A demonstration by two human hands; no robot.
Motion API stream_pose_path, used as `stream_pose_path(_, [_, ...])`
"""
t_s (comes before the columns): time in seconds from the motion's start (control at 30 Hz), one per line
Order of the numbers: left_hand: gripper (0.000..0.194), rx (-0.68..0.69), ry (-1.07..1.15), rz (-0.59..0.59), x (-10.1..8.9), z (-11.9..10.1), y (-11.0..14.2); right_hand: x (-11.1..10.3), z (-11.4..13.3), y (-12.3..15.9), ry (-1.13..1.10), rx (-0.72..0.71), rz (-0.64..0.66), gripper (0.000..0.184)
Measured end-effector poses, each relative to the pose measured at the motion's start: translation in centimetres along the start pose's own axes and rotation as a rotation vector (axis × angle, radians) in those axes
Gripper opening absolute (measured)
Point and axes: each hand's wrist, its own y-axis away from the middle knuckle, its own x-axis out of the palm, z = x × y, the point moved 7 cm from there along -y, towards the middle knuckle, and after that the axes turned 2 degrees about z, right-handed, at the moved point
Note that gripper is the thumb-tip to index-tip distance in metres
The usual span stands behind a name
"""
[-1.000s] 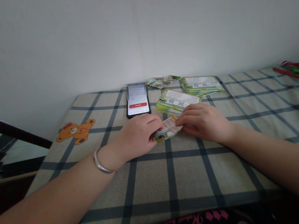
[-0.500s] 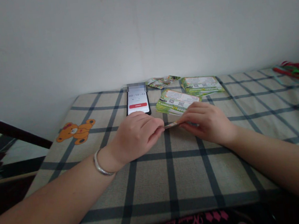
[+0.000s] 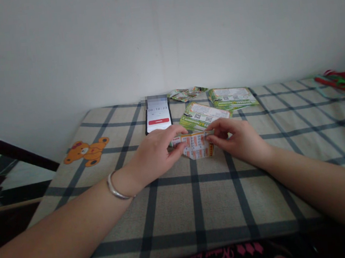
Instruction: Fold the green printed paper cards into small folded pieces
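Between my two hands stands a creased printed paper card [image 3: 196, 146], its face covered in small columns of text with orange blocks. My left hand [image 3: 162, 148] pinches its left edge between thumb and fingers; a silver bangle circles that wrist. The right edge is pinched by my right hand [image 3: 237, 138]. The card is raised off flat, with folds running across it. Just behind it lies a stack of green and white printed cards [image 3: 204, 115], partly covered by my right fingers.
A phone [image 3: 158, 116] showing a running timer lies behind my left hand. Folded papers [image 3: 187, 93] and a second card stack [image 3: 233, 97] lie near the wall. A bear cutout [image 3: 87, 152] is at left, red and green items [image 3: 343, 84] at right, all on the checked tablecloth [image 3: 181, 210].
The card between my hands was nearly edge-on and now shows its printed face, tilted up. My left thumb and fingers have parted wider around its edge.
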Motion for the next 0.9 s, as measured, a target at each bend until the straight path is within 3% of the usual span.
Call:
stream_pose_path(0.23, [0.038, 0.053, -0.079, 0.014, 0.4, -0.2, -0.1, 0.5, -1.4, -0.2, 0.002, 0.071, 0.065, 0.017])
stream_pose_path(0.33, [0.032, 0.161, -0.14, 0.045, 0.6, -0.9, 0.0, 0.8, -1.8, -0.3, 0.04, 0.09, 0.109, 0.018])
stream_pose_path(0.43, [0.023, 0.299, -0.184, 0.148, 1.4, -1.6, 0.3, 1.0, -2.0, -0.4, 0.082, 0.111, 0.139, 0.02])
stream_pose_path(0.63, [0.021, 0.392, -0.165, 0.222, 1.9, -2.2, 0.6, 1.2, -2.1, -0.4, 0.123, 0.126, 0.162, 0.02])
stream_pose_path(0.8, [0.021, 0.42, -0.156, 0.238, 2.0, -2.3, 0.6, 0.9, -2.1, -0.3, 0.154, 0.067, 0.188, 0.024])
stream_pose_path(0.9, [0.022, 0.42, -0.157, 0.246, 2.2, -2.1, 0.7, 0.8, -1.3, -0.3, 0.23, -0.109, 0.256, 0.025])
